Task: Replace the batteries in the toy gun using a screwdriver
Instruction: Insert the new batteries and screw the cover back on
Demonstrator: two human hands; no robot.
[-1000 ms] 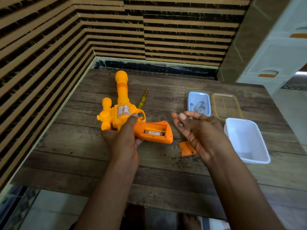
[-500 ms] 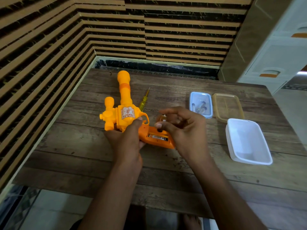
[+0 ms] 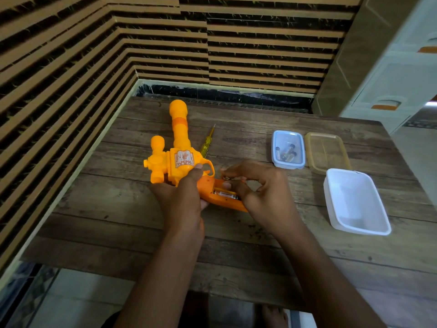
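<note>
Right hand [image 3: 257, 188] pinches battery [image 3: 227, 178] over toy gun [image 3: 178, 138] grip; left hand [image 3: 182, 197] clasps its body; sticker [image 3: 184, 158] writing illegible.

The left hand [image 3: 182, 200] holds the orange toy gun [image 3: 179, 143] on the wooden table [image 3: 118, 221], the right hand [image 3: 267, 192] pinches a battery [image 3: 227, 178] over the open handle, a second battery [image 3: 224, 194] sits inside, and a yellow screwdriver [image 3: 207, 143] lies beside it.

The screwdriver [image 3: 207, 143] lies right of the toy gun [image 3: 179, 138]

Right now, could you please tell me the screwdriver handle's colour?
The screwdriver handle is clear yellow; head view.
</note>
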